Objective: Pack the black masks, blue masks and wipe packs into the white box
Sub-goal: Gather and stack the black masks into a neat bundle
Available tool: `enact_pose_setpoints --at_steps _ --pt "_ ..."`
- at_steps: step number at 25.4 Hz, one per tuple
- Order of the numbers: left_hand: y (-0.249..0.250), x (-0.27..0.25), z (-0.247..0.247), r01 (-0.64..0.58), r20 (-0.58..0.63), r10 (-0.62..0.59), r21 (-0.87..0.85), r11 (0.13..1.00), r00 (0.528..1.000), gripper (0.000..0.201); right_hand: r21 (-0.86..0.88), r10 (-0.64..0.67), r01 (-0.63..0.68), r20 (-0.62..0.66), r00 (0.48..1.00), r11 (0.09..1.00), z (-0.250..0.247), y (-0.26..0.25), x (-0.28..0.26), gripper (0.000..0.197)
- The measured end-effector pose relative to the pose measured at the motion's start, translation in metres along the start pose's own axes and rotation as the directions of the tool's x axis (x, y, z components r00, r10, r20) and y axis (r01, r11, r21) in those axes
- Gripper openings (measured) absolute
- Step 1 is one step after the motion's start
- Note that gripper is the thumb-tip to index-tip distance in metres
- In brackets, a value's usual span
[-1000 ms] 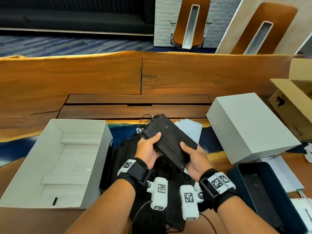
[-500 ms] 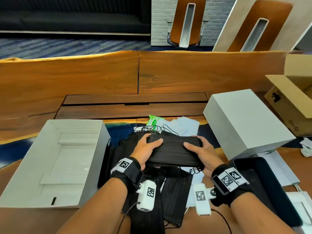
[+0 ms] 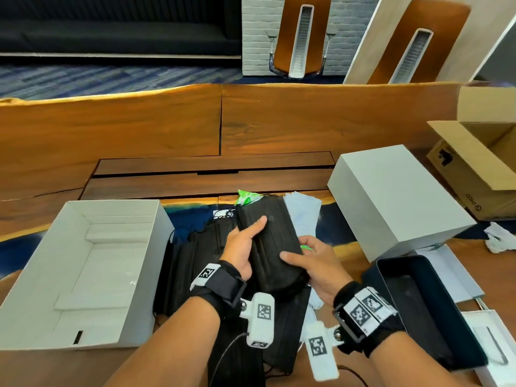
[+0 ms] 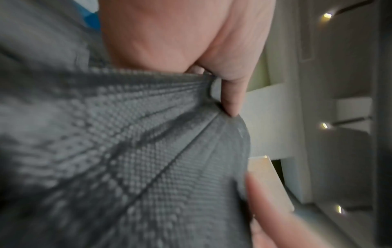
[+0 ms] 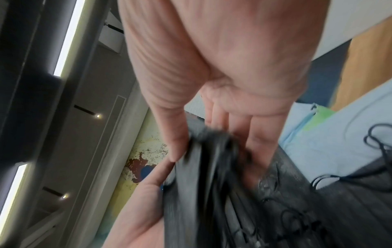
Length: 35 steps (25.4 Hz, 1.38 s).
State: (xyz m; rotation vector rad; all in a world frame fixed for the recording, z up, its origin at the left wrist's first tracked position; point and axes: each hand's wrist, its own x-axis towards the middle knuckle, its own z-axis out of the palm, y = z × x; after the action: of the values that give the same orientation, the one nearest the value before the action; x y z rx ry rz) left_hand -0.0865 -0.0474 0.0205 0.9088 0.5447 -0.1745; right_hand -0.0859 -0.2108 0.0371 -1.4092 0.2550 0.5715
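Observation:
A stack of black masks point(image 3: 272, 241) is held above the table by both hands, its long side pointing away from me. My left hand point(image 3: 245, 244) grips its left edge, thumb on top. My right hand point(image 3: 307, 261) grips its near right edge, thumb on top point(image 5: 169, 151). The mask weave fills the left wrist view point(image 4: 148, 159). More black masks point(image 3: 192, 263) lie on the table beneath. Blue masks point(image 3: 304, 210) and a green wipe pack point(image 3: 247, 197) lie behind. The open white box point(image 3: 83, 269) stands to the left, nothing in it but its white insert.
A closed white box lid point(image 3: 396, 202) sits to the right. A dark navy tray point(image 3: 427, 311) is at near right, over white papers point(image 3: 449, 272). An open cardboard box point(image 3: 483, 163) stands at the far right.
The stack of black masks has been turned in both hands, from lying crosswise half a second ago to pointing lengthwise away from me.

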Motion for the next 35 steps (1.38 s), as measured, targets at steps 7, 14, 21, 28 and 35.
enact_pose_setpoints --at_steps 7,14,21,28,35 --pt "-0.002 -0.008 0.011 0.098 0.008 -0.103 0.249 0.964 0.995 0.04 -0.092 -0.029 0.03 0.011 1.0 0.995 0.019 -0.004 0.021 0.035" --pt "0.005 -0.003 0.005 0.066 -0.016 -0.064 0.243 0.968 0.998 0.03 -0.106 -0.039 0.04 0.015 0.999 0.994 0.028 -0.007 0.03 0.026" --pt "-0.003 0.007 0.008 0.068 -0.047 -0.057 0.273 0.959 0.997 0.03 -0.253 -0.055 0.064 0.044 0.998 0.965 0.022 -0.003 0.026 0.026" --pt "-0.021 0.018 0.024 0.014 -0.028 -0.006 0.3 0.954 1.0 0.022 -0.234 -0.091 0.075 -0.058 0.994 0.969 -0.024 -0.011 0.023 0.027" --pt "-0.053 0.015 0.076 0.07 0.18 -0.193 0.531 0.844 0.965 0.021 -0.362 -0.113 0.04 -0.183 0.977 0.931 -0.101 -0.015 0.006 0.019"
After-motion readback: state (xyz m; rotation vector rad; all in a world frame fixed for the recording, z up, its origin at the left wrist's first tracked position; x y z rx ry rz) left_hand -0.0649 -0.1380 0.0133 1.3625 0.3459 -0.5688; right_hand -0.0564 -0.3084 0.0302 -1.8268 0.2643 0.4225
